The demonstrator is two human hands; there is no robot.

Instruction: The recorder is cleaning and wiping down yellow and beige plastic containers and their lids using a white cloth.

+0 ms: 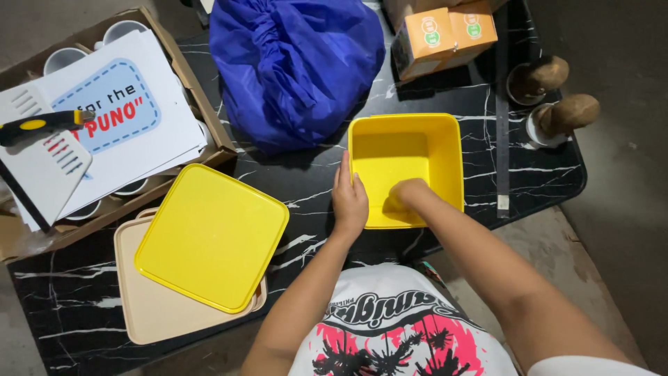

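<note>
On the black marbled table [306,188] the yellow box [445,139] sits near the front edge; the left hand [349,198] lies flat-fingered against its outer wall, the right hand [407,193] is clenched inside; a hard push could tip it off.

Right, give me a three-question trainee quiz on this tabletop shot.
1. True or false: the right hand is inside the yellow container.
2. What does the left hand touch? A) the blue bag B) the container's outer left wall C) the orange boxes
3. Fill in: the yellow lid lies on a ____ lid.

Key: 1 true. 2 B. 3 beige.
</note>
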